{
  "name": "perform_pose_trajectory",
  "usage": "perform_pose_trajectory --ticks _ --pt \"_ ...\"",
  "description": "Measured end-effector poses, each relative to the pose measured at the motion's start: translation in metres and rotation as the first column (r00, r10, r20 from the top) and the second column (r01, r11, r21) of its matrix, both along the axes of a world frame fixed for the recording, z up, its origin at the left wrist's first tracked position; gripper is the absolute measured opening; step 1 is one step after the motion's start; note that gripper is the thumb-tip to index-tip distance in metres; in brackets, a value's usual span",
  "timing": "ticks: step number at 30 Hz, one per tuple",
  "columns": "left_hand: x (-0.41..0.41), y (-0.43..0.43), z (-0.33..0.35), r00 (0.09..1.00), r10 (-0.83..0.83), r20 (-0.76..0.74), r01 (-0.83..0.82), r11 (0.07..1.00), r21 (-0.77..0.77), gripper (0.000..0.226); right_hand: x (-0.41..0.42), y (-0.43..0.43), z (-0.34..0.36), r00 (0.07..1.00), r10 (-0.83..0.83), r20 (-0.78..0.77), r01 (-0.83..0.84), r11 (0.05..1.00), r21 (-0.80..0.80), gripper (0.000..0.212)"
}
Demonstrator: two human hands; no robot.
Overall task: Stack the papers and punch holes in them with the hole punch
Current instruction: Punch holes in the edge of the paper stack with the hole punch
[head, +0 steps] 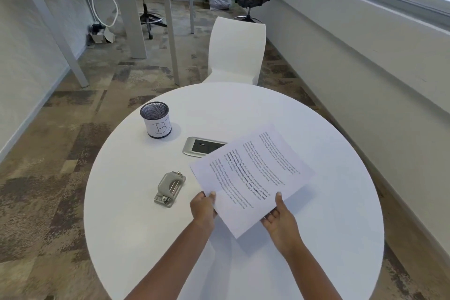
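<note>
Printed white papers (253,175) are held above the round white table (328,238), tilted and lifted off its surface. My left hand (203,207) grips their near left edge, thumb on top. My right hand (280,221) holds the near right edge, thumb on top and fingers underneath. How many sheets there are I cannot tell. A grey metal hole punch (169,189) lies on the table to the left of my left hand, apart from the papers.
A mesh pen cup (155,119) labelled in marker stands at the table's far left. A silver power socket panel (202,148) is set in the tabletop, partly hidden by the papers. A white chair (236,51) stands beyond the table; a desk and an office chair stand farther back.
</note>
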State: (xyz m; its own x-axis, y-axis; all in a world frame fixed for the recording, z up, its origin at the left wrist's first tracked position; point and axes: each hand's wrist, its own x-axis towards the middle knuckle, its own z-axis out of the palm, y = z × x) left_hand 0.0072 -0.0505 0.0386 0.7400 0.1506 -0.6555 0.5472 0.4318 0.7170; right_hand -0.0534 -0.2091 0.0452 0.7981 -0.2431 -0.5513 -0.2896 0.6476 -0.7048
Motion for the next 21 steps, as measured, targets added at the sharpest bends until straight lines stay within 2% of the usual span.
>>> perform_pose_trajectory --ticks 5,9,13,17,21 --pt "-0.007 -0.005 0.002 0.998 -0.053 -0.036 0.053 0.998 -0.018 0.029 0.005 -0.002 0.002 0.989 -0.121 -0.081 0.103 0.975 -0.195 0.025" --pt "-0.009 -0.002 0.003 0.988 -0.153 -0.036 0.152 0.988 -0.014 0.018 0.002 -0.008 -0.005 0.98 -0.142 -0.138 0.088 0.937 -0.339 0.026" --pt "-0.007 0.013 0.0 0.965 -0.261 -0.025 0.261 0.965 0.019 0.027 -0.006 -0.014 -0.018 0.964 -0.179 -0.196 0.074 0.889 -0.451 0.029" --pt "0.008 0.037 -0.004 0.975 -0.222 -0.017 0.22 0.95 0.223 0.033 -0.012 -0.02 -0.028 0.948 -0.172 -0.268 0.007 0.853 -0.522 0.028" --pt "0.023 0.059 0.001 0.958 -0.269 0.095 0.205 0.88 0.429 0.032 -0.015 -0.026 -0.034 0.928 -0.164 -0.334 -0.035 0.854 -0.519 0.023"
